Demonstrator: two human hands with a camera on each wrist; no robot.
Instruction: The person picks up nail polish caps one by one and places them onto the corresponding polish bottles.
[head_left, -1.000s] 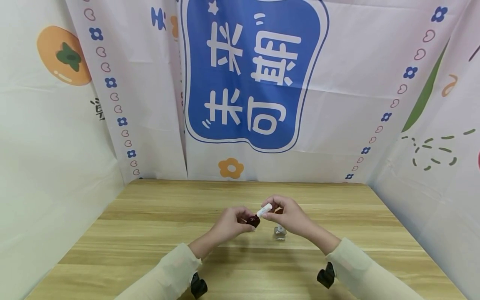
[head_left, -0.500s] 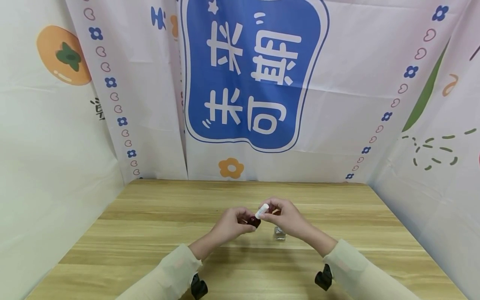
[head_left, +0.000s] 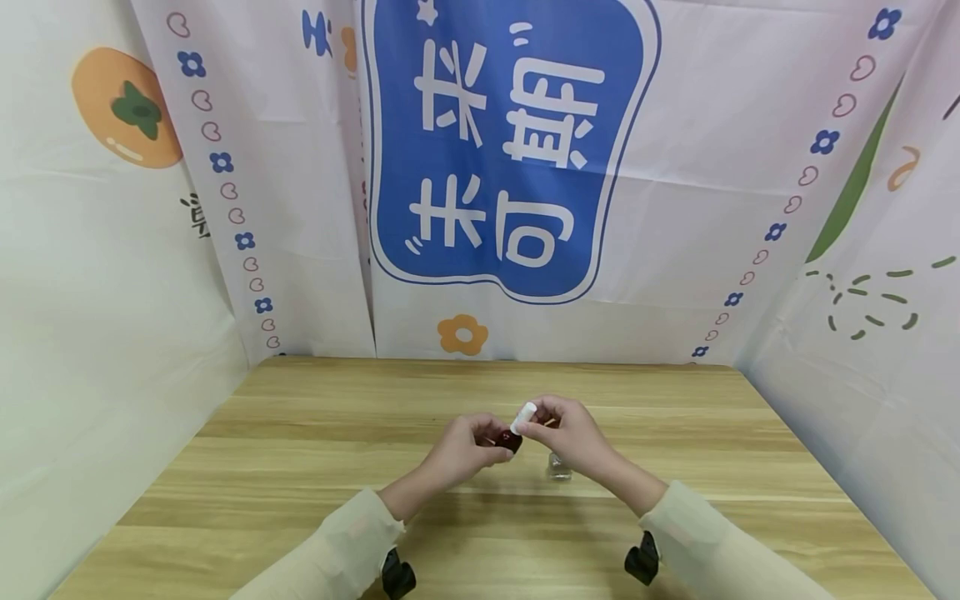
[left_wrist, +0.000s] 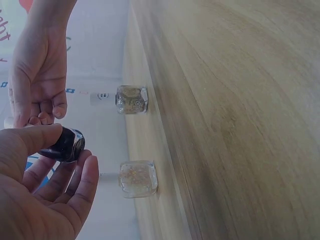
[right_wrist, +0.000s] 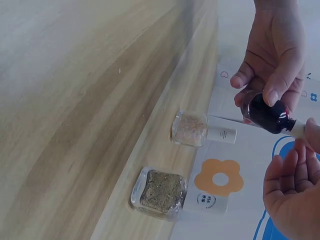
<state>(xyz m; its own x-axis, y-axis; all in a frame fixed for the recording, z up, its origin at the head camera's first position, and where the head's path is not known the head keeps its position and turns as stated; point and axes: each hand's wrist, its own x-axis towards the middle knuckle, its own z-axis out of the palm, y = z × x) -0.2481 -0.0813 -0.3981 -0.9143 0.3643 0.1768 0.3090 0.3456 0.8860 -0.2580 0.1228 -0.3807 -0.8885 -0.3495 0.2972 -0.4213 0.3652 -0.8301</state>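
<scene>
A dark red nail polish bottle (head_left: 508, 442) is held between the thumb and fingers of my left hand (head_left: 457, 450), raised over the table. My right hand (head_left: 573, 433) pinches the white cap (head_left: 524, 416), which sits tilted at the bottle's neck. In the right wrist view the dark bottle (right_wrist: 267, 114) lies sideways, its neck meeting the cap (right_wrist: 298, 130); whether it is fully seated I cannot tell. Two more nail polish bottles stand upright nearby: one of gold-brown glitter (left_wrist: 131, 100), one clear with pinkish flakes (left_wrist: 138, 179). Both have white caps.
The wooden table (head_left: 337, 400) reaches back to a printed cloth wall (head_left: 675, 250), with cloth at both sides. One standing bottle (head_left: 558, 468) shows just below my right hand in the head view; the other is hidden there.
My right hand has moved a little left and brought the cap down against the dark red bottle's neck, turning the cap more upright. The left hand has stayed nearly still.
</scene>
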